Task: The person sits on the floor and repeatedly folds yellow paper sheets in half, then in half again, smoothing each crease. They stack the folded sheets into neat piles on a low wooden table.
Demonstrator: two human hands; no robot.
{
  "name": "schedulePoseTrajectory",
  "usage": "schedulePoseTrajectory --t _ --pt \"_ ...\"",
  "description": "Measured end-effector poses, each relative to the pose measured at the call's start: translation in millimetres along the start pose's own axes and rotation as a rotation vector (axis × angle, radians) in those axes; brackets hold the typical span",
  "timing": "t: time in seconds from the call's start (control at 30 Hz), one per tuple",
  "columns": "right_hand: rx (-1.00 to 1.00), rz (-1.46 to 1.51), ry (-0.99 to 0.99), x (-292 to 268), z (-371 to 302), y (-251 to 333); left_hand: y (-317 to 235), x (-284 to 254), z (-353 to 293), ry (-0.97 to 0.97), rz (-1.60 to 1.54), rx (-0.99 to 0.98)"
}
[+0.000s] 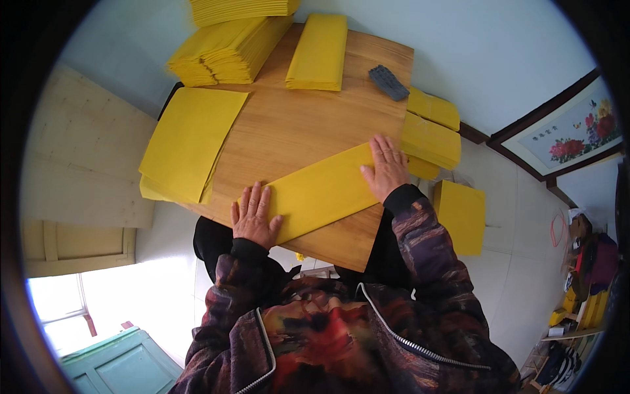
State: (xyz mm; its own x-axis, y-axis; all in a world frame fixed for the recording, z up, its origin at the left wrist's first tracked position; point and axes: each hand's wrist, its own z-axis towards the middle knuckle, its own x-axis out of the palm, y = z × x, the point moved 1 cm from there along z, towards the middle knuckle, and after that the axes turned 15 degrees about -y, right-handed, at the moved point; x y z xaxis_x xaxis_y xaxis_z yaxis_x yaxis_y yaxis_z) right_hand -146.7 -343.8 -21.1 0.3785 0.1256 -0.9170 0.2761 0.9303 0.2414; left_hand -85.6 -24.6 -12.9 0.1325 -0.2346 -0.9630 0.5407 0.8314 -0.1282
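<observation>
A long folded strip of yellow paper (321,190) lies slantwise on the near part of the wooden table (308,131). Flat on its left end rests my left hand (254,217), fingers spread. My right hand (387,169) presses on the other end, its fingers stretched out and the thumb apart. At the table's left side is a pile of wide, flat yellow sheets (190,141). A narrow stack of folded yellow paper (317,52) sits at the far side.
Thick yellow paper bundles (226,52) are piled at the back left. A dark grey block-like object (388,83) lies near the table's far right corner. Beyond the right edge are more yellow stacks (430,139) and a yellow block (459,217). A framed flower picture (567,128) leans farther right.
</observation>
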Motion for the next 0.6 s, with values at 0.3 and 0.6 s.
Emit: schedulePoseTrajectory --t 0.3,0.6 --pt "0.199 0.416 -0.436 -24.8 -30.5 -23.4 8.8 -6.5 -15.9 -0.029 -0.104 -0.123" --pt "0.814 1.173 -0.053 -11.9 -112.0 6.0 -4.0 -25.2 -35.7 -0.022 -0.556 -0.119"
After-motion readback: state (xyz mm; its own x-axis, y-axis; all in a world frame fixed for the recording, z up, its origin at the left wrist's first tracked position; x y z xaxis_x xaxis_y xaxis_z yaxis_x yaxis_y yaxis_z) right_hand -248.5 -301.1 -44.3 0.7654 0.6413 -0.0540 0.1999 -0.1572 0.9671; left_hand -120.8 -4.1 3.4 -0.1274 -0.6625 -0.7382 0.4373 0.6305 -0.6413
